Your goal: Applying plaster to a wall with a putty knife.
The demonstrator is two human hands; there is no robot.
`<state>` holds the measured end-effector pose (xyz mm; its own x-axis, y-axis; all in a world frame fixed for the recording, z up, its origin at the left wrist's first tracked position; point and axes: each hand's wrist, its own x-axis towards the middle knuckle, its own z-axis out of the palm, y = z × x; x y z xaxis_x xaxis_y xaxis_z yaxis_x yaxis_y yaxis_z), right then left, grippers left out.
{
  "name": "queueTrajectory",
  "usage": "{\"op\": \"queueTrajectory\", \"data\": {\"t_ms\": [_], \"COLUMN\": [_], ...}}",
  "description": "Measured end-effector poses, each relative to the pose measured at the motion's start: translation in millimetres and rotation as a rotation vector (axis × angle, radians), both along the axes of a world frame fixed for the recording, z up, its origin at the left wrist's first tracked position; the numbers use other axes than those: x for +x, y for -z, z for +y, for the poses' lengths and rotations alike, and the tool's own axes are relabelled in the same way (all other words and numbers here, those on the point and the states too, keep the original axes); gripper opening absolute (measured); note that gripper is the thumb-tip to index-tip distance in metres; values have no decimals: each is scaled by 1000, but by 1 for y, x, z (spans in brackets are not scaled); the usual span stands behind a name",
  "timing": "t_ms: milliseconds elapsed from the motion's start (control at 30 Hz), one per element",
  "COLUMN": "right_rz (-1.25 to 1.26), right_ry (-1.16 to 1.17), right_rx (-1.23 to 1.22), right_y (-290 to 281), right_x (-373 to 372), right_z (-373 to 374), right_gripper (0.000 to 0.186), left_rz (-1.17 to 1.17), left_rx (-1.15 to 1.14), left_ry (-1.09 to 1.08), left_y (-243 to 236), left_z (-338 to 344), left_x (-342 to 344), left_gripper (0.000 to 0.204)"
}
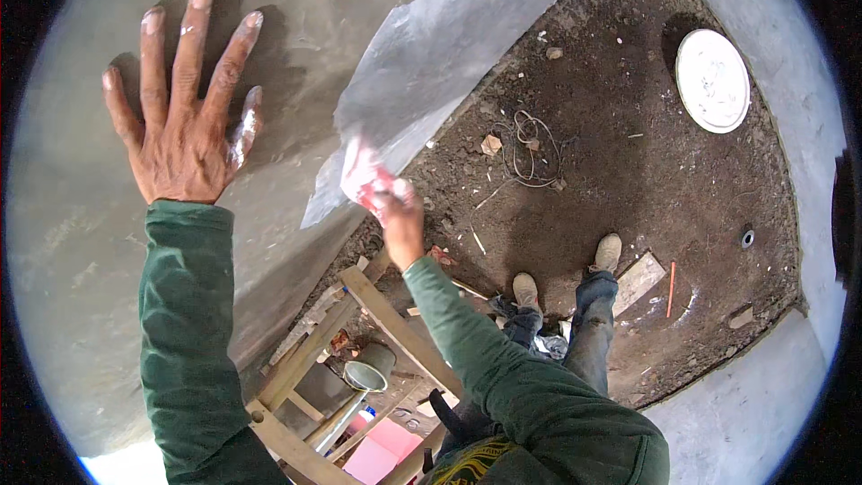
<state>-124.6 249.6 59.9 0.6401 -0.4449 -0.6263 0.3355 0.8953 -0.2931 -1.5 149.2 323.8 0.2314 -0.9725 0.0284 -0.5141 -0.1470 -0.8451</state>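
My left hand point(184, 139) is spread open against the grey plastered wall point(296, 45), its fingertips and thumb flecked with white. Lower and to the right, my right hand point(401, 216) grips a pink, white-smeared piece point(363, 175). Motion blurs this piece, so its exact kind is hard to make out. It is at the edge of a paler, smooth coat point(431, 40) that covers part of the wall. Both arms wear green sleeves.
Below my right arm stands a wooden frame point(395, 328), with a bucket point(370, 368) and a pink sheet point(384, 449) among its bars. On the dirt floor lie a coil of wire point(536, 157), a board point(639, 283) and a white round lid or bucket point(712, 81).
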Motion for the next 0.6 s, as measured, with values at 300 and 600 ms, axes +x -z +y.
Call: {"op": "queueTrajectory", "data": {"t_ms": [300, 600], "right_rz": [-96, 164], "right_ry": [-63, -55], "right_rx": [554, -262], "right_y": [113, -24], "right_x": [23, -3], "right_z": [15, -102], "right_gripper": [16, 23], "left_rz": [69, 93], "left_rx": [-110, -82], "left_ry": [74, -12], "left_y": [15, 12], "left_z": [-12, -5], "left_x": [0, 0], "left_gripper": [57, 64]}}
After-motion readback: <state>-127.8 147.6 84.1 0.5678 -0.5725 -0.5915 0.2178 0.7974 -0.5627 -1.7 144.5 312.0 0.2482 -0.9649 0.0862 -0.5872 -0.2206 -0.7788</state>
